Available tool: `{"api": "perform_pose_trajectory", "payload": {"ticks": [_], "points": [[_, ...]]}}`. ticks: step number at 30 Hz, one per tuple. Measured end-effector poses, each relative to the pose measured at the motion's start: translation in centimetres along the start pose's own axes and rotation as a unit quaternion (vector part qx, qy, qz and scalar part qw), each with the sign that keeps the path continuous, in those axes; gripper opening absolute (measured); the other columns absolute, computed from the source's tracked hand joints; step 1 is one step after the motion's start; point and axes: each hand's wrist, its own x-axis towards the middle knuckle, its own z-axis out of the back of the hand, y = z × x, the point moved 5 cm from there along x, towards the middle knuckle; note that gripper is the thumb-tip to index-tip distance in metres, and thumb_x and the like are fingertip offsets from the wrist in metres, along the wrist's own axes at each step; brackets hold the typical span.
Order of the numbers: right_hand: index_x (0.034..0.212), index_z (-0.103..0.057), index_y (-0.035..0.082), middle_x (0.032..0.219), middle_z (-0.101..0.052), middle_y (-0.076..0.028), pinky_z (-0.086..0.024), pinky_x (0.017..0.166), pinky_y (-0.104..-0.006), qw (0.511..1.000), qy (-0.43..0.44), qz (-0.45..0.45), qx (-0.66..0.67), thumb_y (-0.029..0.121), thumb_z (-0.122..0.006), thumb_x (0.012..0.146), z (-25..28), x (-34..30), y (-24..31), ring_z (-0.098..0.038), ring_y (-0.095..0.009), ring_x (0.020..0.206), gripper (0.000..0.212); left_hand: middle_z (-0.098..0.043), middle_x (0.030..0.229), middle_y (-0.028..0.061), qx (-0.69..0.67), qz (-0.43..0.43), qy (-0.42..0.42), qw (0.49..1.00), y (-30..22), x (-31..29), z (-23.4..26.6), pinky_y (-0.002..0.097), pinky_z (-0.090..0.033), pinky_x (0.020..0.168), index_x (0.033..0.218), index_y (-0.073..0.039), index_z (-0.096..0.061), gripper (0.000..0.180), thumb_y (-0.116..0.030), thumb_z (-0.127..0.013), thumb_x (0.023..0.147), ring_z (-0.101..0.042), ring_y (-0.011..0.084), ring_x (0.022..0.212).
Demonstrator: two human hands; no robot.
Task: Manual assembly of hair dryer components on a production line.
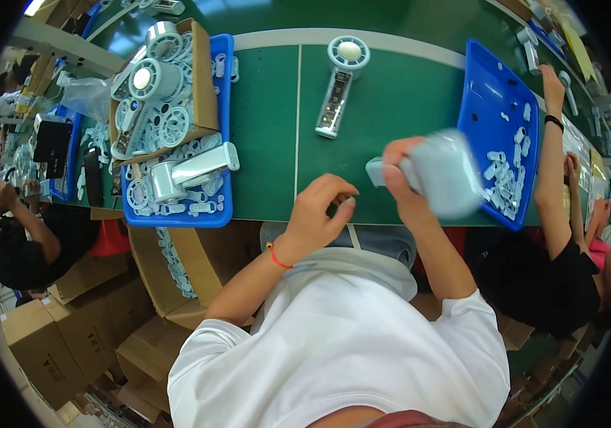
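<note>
My right hand (404, 175) grips a pale blue handheld fan (452, 175), smeared by motion, above the table's front edge. Its wide rounded end points right and a narrower end sticks out left of my fingers. My left hand (320, 210) hovers at the table edge with bent fingers, thumb and forefinger slightly apart, and I see nothing held in it. Farther back on the green table (263, 121) lies another handheld fan (340, 85), its round head away from me and its handle uncovered, showing a circuit board.
At left, a blue tray (227, 192) carries a cardboard box (204, 85) heaped with fan parts. Small pale parts fill part of a blue tray (480, 100) at right. A co-worker's arm (553, 164) reaches past that tray. Open cartons (206, 260) stand below the table at left.
</note>
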Motion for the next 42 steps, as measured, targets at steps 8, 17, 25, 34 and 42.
{"api": "perform_pose_trajectory", "payload": {"ticks": [8,17,25,34,42], "points": [[0.108,-0.06,0.007,0.109,-0.06,-0.011,-0.046,0.085,-0.039,0.977,0.104,0.109,-0.151,0.016,-0.067,0.072,-2.3,0.0,-1.5,-0.058,-0.03,0.099,0.038,-0.058,0.071,0.0027,0.03,-0.392,-0.05,0.918,-7.0,-2.3,-2.2,0.0326,-0.044,0.059,0.076,-0.008,-0.06,0.009,-0.003,-0.062,0.069,-0.057,0.0202,0.065],[0.123,-0.049,0.004,0.12,-0.052,-0.014,-0.036,0.095,-0.0396,0.944,0.2,0.026,-0.26,0.005,-0.066,0.071,0.2,-1.8,-0.1,-0.047,-0.031,0.112,0.054,-0.052,0.111,0.0027,0.422,-0.165,0.0,0.891,-4.5,1.5,-0.3,0.0478,-0.032,0.089,0.109,-0.01,-0.059,0.05,-0.024,-0.073,0.063,-0.044,0.0248,0.113],[0.116,-0.054,0.003,0.112,-0.056,-0.014,-0.041,0.087,-0.0381,0.948,0.072,0.084,-0.3,0.012,-0.066,0.076,-0.6,-2.9,-1.2,-0.053,-0.031,0.102,0.042,-0.058,0.102,-0.0025,0.45,-0.194,0.004,0.872,-3.3,3.1,-0.7,0.047,-0.031,0.088,0.105,-0.013,-0.061,0.042,-0.024,-0.072,0.066,-0.047,0.0221,0.106],[0.113,-0.055,0.001,0.108,-0.058,-0.014,-0.043,0.082,-0.0383,0.938,0.098,0.121,-0.308,0.011,-0.07,0.069,-0.5,-2.5,-1.3,-0.055,-0.031,0.096,0.048,-0.06,0.097,-0.0004,0.399,-0.25,-0.012,0.882,-2.5,3.6,-0.1,0.0479,-0.036,0.088,0.095,-0.011,-0.064,0.034,-0.027,-0.072,0.066,-0.051,0.0251,0.1],[0.125,-0.046,-0.003,0.107,-0.059,-0.011,-0.043,0.084,-0.0309,0.966,0.032,-0.238,0.097,0.021,-0.068,0.08,-0.1,-2.3,-1.7,-0.055,-0.019,0.099,0.056,-0.041,0.126,0.0147,-0.13,0.009,-0.22,0.967,-1.0,1.1,2.5,0.0349,-0.039,0.095,0.137,-0.003,-0.025,0.072,-0.034,-0.064,0.085,-0.043,0.0232,0.116]]}}
